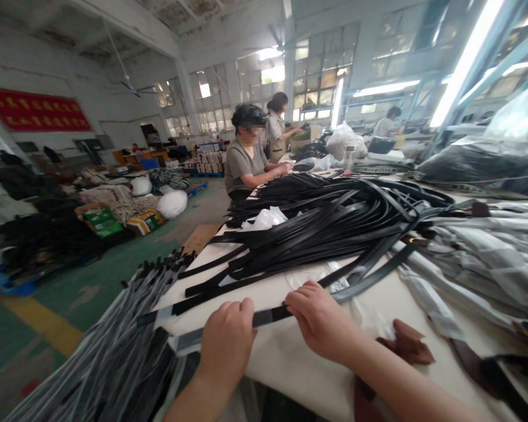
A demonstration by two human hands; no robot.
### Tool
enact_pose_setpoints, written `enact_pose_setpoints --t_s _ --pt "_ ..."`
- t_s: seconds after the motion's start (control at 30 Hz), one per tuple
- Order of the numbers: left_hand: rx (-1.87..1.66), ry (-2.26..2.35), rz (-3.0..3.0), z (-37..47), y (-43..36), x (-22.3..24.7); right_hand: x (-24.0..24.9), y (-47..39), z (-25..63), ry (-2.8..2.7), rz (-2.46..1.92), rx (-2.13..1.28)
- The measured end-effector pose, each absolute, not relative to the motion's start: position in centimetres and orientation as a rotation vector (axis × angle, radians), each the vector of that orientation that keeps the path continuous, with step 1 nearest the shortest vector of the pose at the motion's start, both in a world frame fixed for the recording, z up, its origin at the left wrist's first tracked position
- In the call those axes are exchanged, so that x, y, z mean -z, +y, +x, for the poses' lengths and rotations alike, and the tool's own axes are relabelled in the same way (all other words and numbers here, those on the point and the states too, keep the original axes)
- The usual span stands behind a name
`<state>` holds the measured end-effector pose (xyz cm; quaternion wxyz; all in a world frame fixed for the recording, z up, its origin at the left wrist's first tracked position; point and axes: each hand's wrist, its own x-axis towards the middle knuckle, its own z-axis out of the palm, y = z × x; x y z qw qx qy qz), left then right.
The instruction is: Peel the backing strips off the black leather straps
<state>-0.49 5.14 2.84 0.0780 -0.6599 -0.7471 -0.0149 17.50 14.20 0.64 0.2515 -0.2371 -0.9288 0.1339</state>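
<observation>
A black belt strap (270,316) lies across the near edge of the white table (299,351). My left hand (226,343) is closed on it toward its left part, and my right hand (319,319) pinches it a little further right. The strap's left end carries a clear plastic sleeve (182,341) that reaches past the table edge. Behind my hands sprawls a large heap of loose black straps (334,223).
Sleeved straps (110,351) hang in a bundle off the table's left edge. More wrapped straps (479,252) lie at the right, with brown leather pieces (407,343) near my right forearm. A seated person (246,155) works at the far end; others stand beyond. Boxes and bags cover the floor at left.
</observation>
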Motion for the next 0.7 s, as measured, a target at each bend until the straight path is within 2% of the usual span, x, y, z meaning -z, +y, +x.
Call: enact_pose_setpoints --t_s 0.23,0.47,0.6,0.7 --pt "0.059 -2.335 -1.905 -0.2 4.3 -2.4 -1.3 14.4 18.1 -2.625 -0.608 -0.353" --pt "0.136 -2.341 -2.012 3.0 4.4 -2.6 -1.3 13.4 17.7 -2.658 -0.573 -0.567" --pt "0.428 -2.301 -2.361 0.6 2.3 -3.8 -1.7 15.0 18.5 -2.646 -0.619 -0.686" --pt "0.626 -2.471 -2.63 -3.7 -0.3 -5.0 -2.3 16.3 19.3 -2.663 -0.596 -0.821"
